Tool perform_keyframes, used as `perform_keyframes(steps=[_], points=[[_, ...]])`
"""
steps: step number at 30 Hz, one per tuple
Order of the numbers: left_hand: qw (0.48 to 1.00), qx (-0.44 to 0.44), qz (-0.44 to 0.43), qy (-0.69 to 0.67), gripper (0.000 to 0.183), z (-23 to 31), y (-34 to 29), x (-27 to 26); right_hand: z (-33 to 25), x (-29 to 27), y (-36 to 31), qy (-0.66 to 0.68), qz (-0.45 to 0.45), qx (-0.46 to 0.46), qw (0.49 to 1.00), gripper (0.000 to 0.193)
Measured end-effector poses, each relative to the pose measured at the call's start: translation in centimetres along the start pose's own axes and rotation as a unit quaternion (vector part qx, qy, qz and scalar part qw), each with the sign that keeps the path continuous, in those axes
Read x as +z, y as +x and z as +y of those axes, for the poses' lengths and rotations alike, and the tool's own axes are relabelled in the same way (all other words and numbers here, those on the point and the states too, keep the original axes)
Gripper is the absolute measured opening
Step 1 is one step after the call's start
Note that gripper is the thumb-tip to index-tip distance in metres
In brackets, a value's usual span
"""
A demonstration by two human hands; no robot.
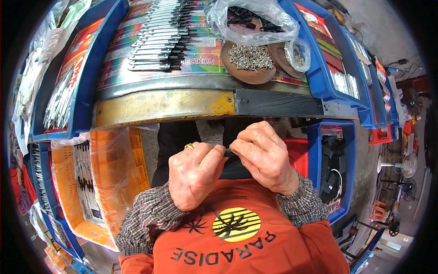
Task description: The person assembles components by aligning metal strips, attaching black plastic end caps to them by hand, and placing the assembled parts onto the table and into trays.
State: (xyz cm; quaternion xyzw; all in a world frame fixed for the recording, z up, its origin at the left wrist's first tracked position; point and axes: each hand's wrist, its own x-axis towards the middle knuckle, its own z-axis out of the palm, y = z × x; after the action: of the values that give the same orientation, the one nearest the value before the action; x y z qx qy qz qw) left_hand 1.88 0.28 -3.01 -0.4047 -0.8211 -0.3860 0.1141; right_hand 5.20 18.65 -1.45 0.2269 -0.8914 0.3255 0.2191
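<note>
In front of my body, below the table edge, both hands meet at the fingertips. My left hand [195, 172] is closed in a pinch, a ring on one finger, around one end of a small dark piece [229, 152]. Pinching its other end is my right hand [265, 157], also closed. Most of the piece is hidden by the fingers, so its full shape cannot be made out. On the table beyond lie rows of slim silver rods with black ends [157, 41]. To their right, a brown dish [248, 78] holds a heap of small metal pieces.
A clear plastic bag [285, 34] with black parts sits behind the dish. Blue trays stand at the table's left [86, 86] and right [319, 75]. Below, an orange crate [68, 187] with rods is at left, a blue bin [349, 173] at right. The table's edge [169, 106] runs across.
</note>
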Motion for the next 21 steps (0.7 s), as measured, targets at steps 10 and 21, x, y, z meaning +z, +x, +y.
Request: perform_keyframes(steps=[10,21], points=[[1.000,0.008,-0.002,0.015,0.028,-0.1,-0.3,0.4,-0.4,0.4,-0.7,-0.062,-0.026,-0.040,0.997,0.030],[0.997,0.068,0.015,0.035,0.028,-0.5,-0.5,0.7,-0.5,0.3,-1.2,0.215,-0.045,0.233,0.947,0.013]])
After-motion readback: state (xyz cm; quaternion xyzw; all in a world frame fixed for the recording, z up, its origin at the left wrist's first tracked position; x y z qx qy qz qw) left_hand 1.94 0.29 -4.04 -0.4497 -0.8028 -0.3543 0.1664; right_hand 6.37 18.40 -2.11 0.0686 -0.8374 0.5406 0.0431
